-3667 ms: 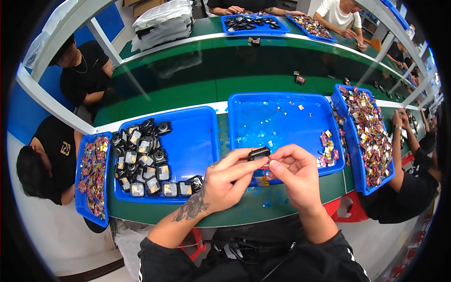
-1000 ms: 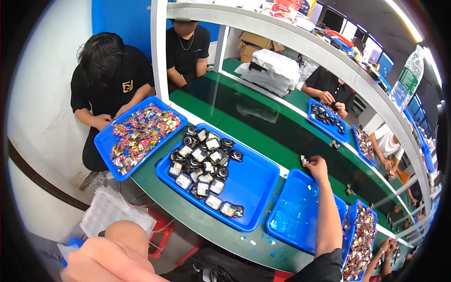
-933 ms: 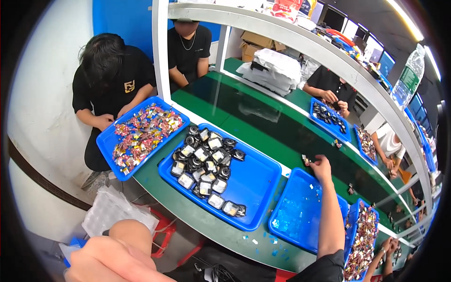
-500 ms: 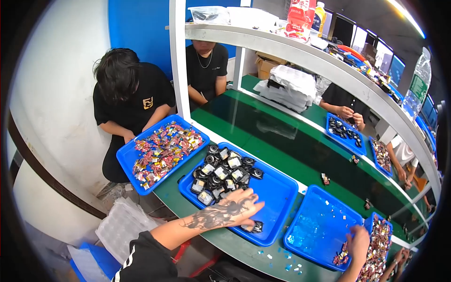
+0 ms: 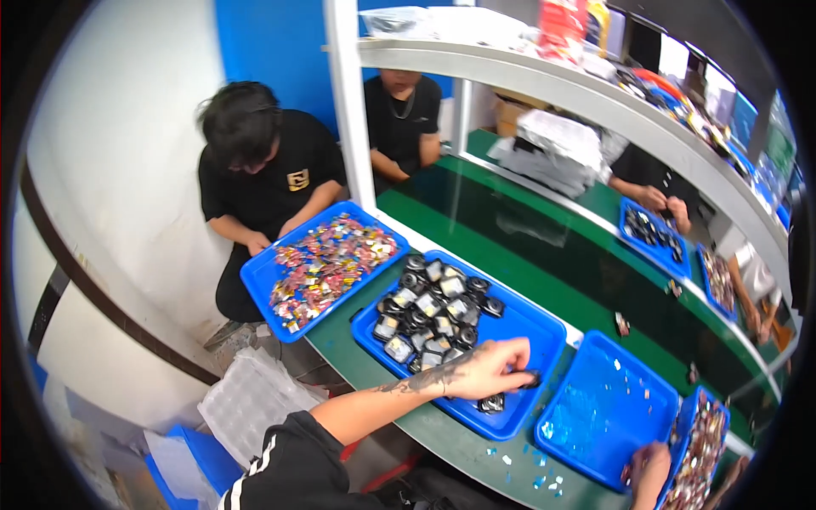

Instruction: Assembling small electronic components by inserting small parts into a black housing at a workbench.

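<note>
My left hand reaches over the middle blue tray, its fingertips closed on a small black camera-like unit. Beneath its palm another black unit lies on the tray floor. Many more such units, with round lenses and pale square faces, form a heap in the tray's left half. My right hand is low in the blue tray to the right, fingers curled over small reddish parts. What those fingers grip is hidden.
At left, a blue tray holds a heap of small pink-and-yellow parts, with a seated person behind it. Another parts tray adjoins my right hand. A white shelf frame rises over the green bench. Blue scraps litter the near edge.
The scene has shifted rightward in view. My left hand has moved right across its tray and now pinches a black unit. My right hand has lowered toward the reddish parts.
</note>
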A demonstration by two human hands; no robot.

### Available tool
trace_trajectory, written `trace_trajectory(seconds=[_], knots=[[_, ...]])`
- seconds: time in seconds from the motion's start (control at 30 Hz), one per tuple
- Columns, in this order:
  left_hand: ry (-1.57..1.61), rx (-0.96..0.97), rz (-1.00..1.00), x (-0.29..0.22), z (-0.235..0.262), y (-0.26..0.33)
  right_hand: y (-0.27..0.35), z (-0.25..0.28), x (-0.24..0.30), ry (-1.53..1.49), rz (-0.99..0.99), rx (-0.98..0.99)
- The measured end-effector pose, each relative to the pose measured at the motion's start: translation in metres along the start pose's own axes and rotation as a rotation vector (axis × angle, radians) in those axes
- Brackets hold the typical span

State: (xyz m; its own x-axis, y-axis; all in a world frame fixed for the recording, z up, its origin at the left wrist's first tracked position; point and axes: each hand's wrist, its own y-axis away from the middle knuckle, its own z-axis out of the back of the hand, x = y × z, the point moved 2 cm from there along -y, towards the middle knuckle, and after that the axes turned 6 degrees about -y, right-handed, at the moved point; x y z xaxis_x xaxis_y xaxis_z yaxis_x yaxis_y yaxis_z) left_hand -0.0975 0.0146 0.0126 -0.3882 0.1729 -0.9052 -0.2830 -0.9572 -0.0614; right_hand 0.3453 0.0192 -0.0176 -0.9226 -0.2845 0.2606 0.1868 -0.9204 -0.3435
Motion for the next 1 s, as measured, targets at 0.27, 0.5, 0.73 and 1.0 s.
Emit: trace_trajectory(seconds=[0.27,0.5,0.73,1.0], knots=[[0.804,-0.065,0.161,-0.017,-0.059,-0.058,-0.058,-0.013,0.027,-0.807,-0.417,0.191],[0.870,-0.016,0.261,-0.005,-0.094,-0.058,-0.038,0.013,0.046,-0.317,-0.107,-0.005],[0.803,-0.019,0.216,0.000,-0.097,-0.050,-0.076,-0.012,0.038,-0.259,-0.118,-0.103],[0.824,-0.132,0.196,0.010,-0.096,-0.052,-0.077,-0.036,0.042,-0.386,-0.141,0.168]])
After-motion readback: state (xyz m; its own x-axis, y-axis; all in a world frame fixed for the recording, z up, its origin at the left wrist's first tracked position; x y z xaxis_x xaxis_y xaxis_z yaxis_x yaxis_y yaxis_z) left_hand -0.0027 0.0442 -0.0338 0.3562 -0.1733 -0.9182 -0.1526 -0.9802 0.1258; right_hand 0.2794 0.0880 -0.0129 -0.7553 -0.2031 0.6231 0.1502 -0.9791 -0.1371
